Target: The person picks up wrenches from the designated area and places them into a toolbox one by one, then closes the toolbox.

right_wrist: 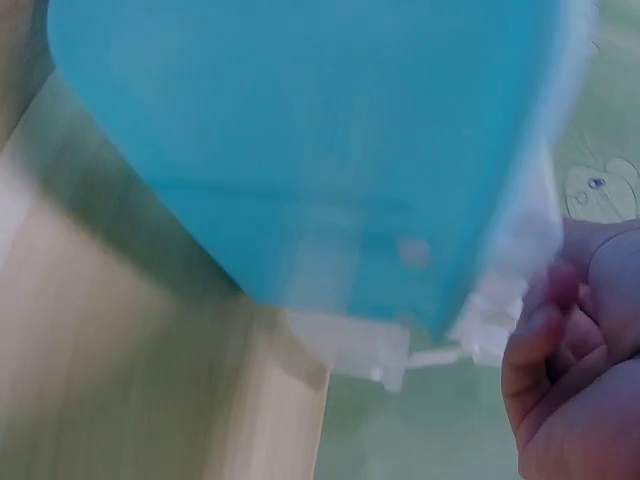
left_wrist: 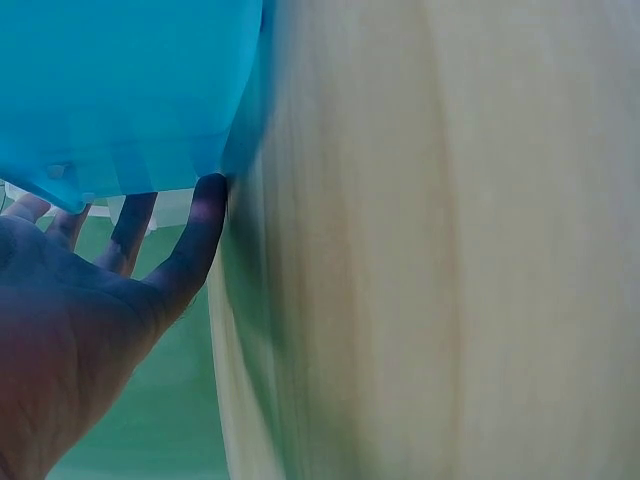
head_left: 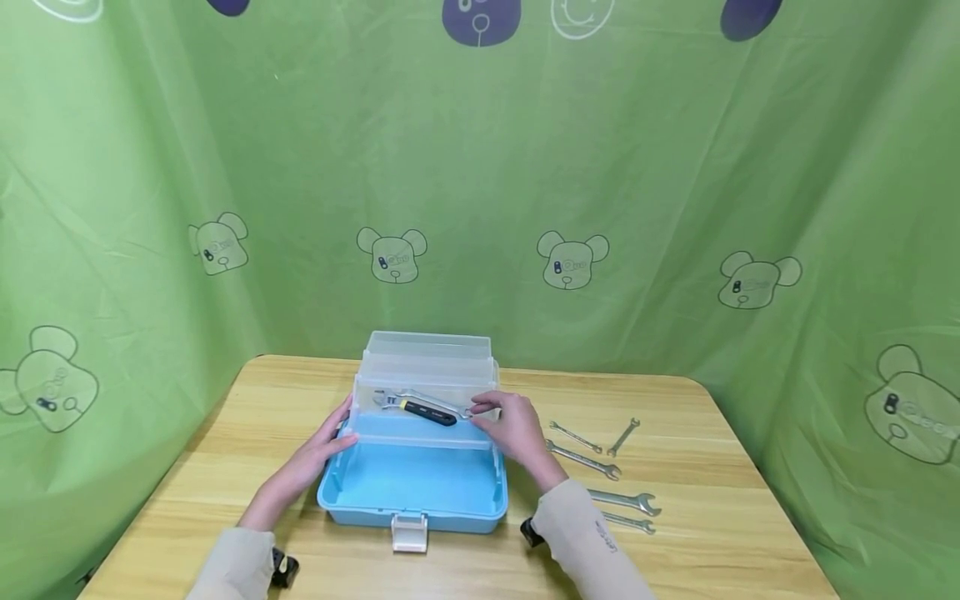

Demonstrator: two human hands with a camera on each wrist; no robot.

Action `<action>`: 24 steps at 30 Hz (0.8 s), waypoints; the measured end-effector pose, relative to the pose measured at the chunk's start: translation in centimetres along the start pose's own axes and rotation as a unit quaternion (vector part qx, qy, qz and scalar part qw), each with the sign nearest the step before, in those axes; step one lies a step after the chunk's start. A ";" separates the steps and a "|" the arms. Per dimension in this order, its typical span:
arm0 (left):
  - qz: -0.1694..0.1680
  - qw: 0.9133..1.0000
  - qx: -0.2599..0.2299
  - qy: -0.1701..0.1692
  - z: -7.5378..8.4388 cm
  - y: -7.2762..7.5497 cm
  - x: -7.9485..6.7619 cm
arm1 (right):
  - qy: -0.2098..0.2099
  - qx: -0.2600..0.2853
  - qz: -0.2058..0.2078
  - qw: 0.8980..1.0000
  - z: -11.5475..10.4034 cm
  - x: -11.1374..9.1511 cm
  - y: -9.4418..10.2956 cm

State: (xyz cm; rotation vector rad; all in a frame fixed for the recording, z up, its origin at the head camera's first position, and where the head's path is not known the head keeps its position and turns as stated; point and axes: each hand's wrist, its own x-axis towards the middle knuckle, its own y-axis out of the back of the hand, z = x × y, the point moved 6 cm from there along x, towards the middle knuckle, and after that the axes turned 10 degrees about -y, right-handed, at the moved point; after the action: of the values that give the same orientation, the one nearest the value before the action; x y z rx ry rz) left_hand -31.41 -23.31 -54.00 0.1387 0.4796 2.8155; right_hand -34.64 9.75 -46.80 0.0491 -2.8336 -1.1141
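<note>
A light blue toolbox (head_left: 412,522) stands open on the table, its clear trays (head_left: 427,367) raised at the back. In the front tray lie an adjustable wrench (head_left: 429,412) with a black handle and, behind it, a silver wrench (head_left: 427,398). My right hand (head_left: 517,429) pinches the right end of the silver wrench; in the right wrist view its fingers are curled. At the toolbox's left side, my left hand (head_left: 318,454) rests with the thumb over the rim. The left wrist view shows spread, fairly straight fingers (left_wrist: 207,205) touching the blue wall.
Several silver wrenches lie on the wooden table right of the toolbox, among them an open-ended one (head_left: 626,500) partly behind the right sleeve. A white latch (head_left: 409,533) hangs at the toolbox front. Green curtains (head_left: 637,183) surround the table (head_left: 720,517).
</note>
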 end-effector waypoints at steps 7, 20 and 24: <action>-0.002 1.000 -0.006 -0.004 0.4 0.0 -0.1 | -0.021 0.077 -0.012 0.997 2.5 -0.6 3.7; -0.003 1.000 -0.005 -0.011 -0.1 0.0 0.0 | -0.067 0.014 -0.011 0.998 12.6 -3.2 10.1; -0.001 1.000 -0.005 -0.012 -0.2 0.1 0.1 | -0.081 -0.011 -0.014 0.997 15.3 -4.3 11.2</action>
State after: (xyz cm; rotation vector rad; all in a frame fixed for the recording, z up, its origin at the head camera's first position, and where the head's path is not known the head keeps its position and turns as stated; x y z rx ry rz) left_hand -31.55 -23.42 -54.18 0.1709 0.4587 2.8105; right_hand -31.89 28.63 -50.67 -0.0020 -2.9697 -1.2066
